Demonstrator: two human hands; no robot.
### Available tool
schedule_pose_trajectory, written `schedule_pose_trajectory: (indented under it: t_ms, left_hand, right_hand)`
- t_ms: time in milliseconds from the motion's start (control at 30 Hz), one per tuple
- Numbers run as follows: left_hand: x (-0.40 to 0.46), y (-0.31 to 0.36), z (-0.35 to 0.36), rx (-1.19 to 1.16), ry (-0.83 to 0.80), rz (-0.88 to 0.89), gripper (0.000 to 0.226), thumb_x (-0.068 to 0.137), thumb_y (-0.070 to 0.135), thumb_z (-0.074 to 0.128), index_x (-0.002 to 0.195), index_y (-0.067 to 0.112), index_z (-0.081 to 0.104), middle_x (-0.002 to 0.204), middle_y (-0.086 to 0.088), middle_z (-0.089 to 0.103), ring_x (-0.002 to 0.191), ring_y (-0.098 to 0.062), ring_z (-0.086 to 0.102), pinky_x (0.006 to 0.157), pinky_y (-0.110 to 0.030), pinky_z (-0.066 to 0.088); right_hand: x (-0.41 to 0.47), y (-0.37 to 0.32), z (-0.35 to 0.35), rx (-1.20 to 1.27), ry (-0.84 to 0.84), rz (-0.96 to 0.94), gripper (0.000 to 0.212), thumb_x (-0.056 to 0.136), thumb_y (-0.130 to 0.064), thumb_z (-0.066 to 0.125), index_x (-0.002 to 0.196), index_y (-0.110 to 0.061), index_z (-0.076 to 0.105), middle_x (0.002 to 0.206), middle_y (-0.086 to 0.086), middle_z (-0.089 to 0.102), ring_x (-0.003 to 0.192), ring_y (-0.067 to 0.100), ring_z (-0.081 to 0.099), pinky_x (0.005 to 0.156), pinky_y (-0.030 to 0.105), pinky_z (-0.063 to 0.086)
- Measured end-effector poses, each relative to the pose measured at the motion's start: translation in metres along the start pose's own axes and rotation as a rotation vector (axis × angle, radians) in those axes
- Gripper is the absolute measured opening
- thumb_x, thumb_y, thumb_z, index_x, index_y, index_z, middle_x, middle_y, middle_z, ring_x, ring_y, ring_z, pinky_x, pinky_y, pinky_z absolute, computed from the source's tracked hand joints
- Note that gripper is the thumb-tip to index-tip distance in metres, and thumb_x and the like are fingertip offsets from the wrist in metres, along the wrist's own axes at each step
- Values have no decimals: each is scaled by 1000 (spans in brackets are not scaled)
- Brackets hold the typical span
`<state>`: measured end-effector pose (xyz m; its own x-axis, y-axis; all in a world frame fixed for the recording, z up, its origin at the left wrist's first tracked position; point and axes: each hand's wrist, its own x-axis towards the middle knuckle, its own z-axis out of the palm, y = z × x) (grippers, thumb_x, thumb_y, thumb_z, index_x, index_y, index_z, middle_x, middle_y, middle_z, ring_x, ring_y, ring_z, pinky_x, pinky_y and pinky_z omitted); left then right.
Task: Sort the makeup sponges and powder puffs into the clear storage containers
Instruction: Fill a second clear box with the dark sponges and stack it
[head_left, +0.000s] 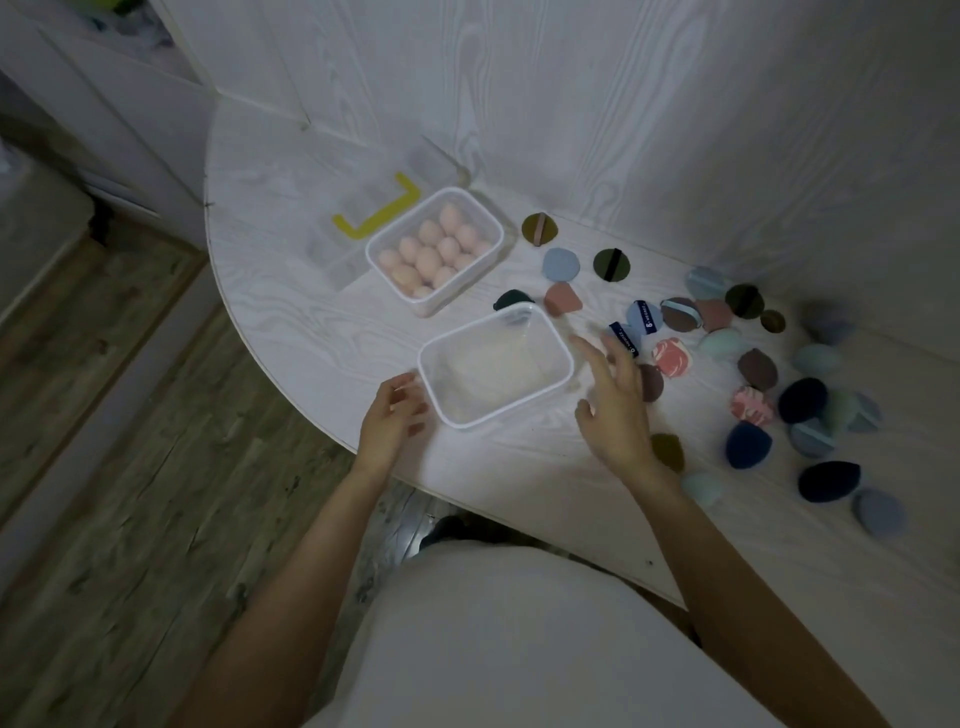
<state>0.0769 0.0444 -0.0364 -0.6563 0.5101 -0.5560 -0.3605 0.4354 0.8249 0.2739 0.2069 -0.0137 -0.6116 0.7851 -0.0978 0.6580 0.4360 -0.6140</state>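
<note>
Resting on a white counter (291, 312), empty clear container (496, 366), left hand (392, 421) loosely curled at its corner, holding nothing, right hand (615, 405) grip open above scattered puffs, blue-ribboned puff (643, 318) lettering unreadable, pink sponges (434, 249) filling far container (435, 249).

The scene is dim and cool-toned, with soft, even light and only faint shadows under the white wood-grain table (291, 291). No glare shows, even on the empty clear plastic container (496, 366). The right hand (615, 400) is smeared by motion blur at its fingertips. Wide-angle distortion bends the table's edge and the floorboards, and the sponges at the far right look soft and smudged.
</note>
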Motion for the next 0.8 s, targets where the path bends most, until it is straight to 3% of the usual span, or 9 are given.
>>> schedule_pose_trajectory:
  t_ms: [67, 133, 233, 300, 367, 467, 600, 667, 800]
  left_hand:
    - [1, -2, 0, 57, -57, 12, 37, 90, 11, 57, 125, 19, 51, 118, -4, 54, 103, -19, 57, 84, -34, 52]
    - [0, -1, 2, 75, -91, 48, 41, 88, 4, 57, 125, 20, 51, 114, 1, 55, 101, -17, 56, 85, -36, 51]
    - [4, -1, -3, 82, -120, 86, 41, 86, 0, 56, 124, 15, 52, 114, -1, 57, 102, -19, 58, 77, -27, 53]
    - [7, 1, -8, -20, -116, 27, 37, 86, 12, 56, 123, 17, 56, 118, -3, 59, 101, -19, 60, 75, -25, 54]
    - [9, 5, -14, -170, -81, -90, 26, 93, 27, 48, 116, 23, 61, 114, -1, 62, 96, -19, 62, 80, -32, 53]
    - [16, 6, -24, -67, -91, -57, 29, 91, 41, 52, 113, 24, 61, 109, 0, 64, 93, -15, 63, 78, -30, 51]
    - [27, -1, -39, 254, -100, 113, 51, 70, 45, 69, 115, 24, 60, 106, 9, 64, 94, -6, 60, 72, -14, 45]
    - [30, -4, -45, 292, -47, 145, 40, 83, 33, 64, 121, 20, 59, 106, 6, 65, 95, -11, 62, 66, -9, 43]
    - [30, -4, -48, 352, 73, 240, 29, 93, 16, 53, 122, 13, 55, 108, 3, 63, 96, -16, 60, 74, -20, 47]
  right_hand:
    - [15, -1, -9, -49, -69, -176, 64, 80, 5, 64, 134, -26, 48, 150, 5, 27, 139, 24, 25, 108, 32, 32]
    - [32, -4, -25, 23, -123, -259, 47, 79, 2, 68, 120, -21, 62, 140, 6, 45, 128, 22, 42, 107, 39, 39]
    - [55, -22, -49, 102, -212, -310, 31, 78, -13, 73, 108, -17, 68, 117, 1, 60, 101, 16, 58, 90, 28, 50]
    - [66, -36, -55, 74, -283, -333, 30, 77, -24, 74, 105, -18, 68, 106, 0, 61, 89, 13, 60, 80, 21, 51]
    - [75, -46, -52, 59, -309, -353, 29, 79, -33, 70, 105, -19, 67, 100, -1, 61, 85, 12, 60, 78, 27, 53]
    - [90, -59, -44, 101, -207, -362, 21, 87, -31, 62, 101, -15, 65, 91, 0, 62, 81, 14, 61, 75, 37, 54]
    - [120, -78, -28, 129, -49, -265, 21, 93, -35, 54, 73, -30, 51, 64, -9, 54, 60, 12, 54, 60, 35, 50]
    - [136, -87, -18, 166, -14, -168, 33, 94, -35, 53, 63, -35, 43, 58, -7, 51, 55, 12, 50, 58, 32, 45]
    - [164, -96, 8, 223, -22, 15, 40, 93, -37, 54, 57, -27, 41, 58, -8, 43, 54, 7, 40, 62, 27, 34]
